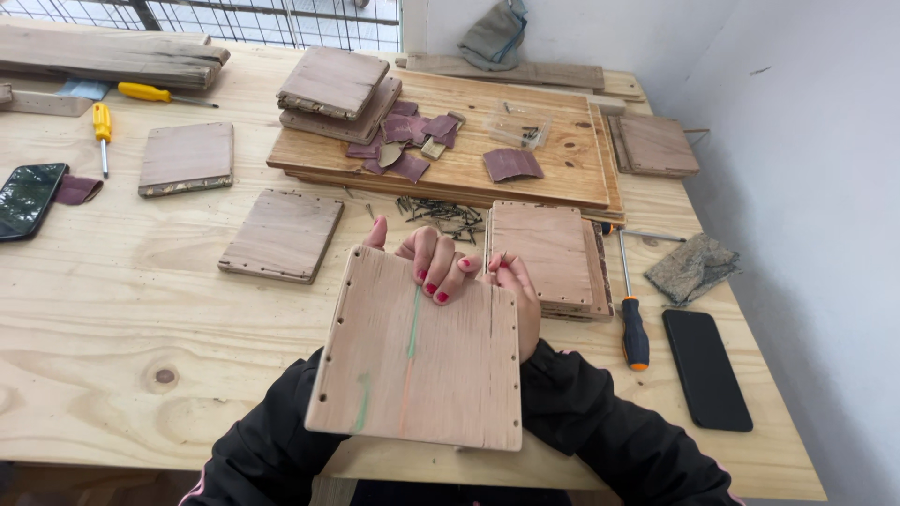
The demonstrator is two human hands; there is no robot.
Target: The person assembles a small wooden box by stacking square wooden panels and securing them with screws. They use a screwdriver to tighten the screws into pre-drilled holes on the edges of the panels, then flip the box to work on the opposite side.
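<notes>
I hold a square plywood board [422, 365] tilted up above the near edge of the wooden table [122, 290]. Small holes run along its left and right edges, and green and orange streaks mark its face. My left hand [427, 262], with red nails, curls over the board's top edge from behind. My right hand [520, 295] grips the top right corner. Something small may be pinched in its fingertips, but I cannot tell. Both forearms are in black sleeves and mostly hidden behind the board.
A heap of dark nails [441, 217] and a stack of similar boards [548, 253] lie just beyond. An orange-handled screwdriver [633, 323] and a black phone [705, 367] lie at the right. A loose board [283, 234] lies at the left, with sandpaper pieces [412, 141] on a large panel [553, 169].
</notes>
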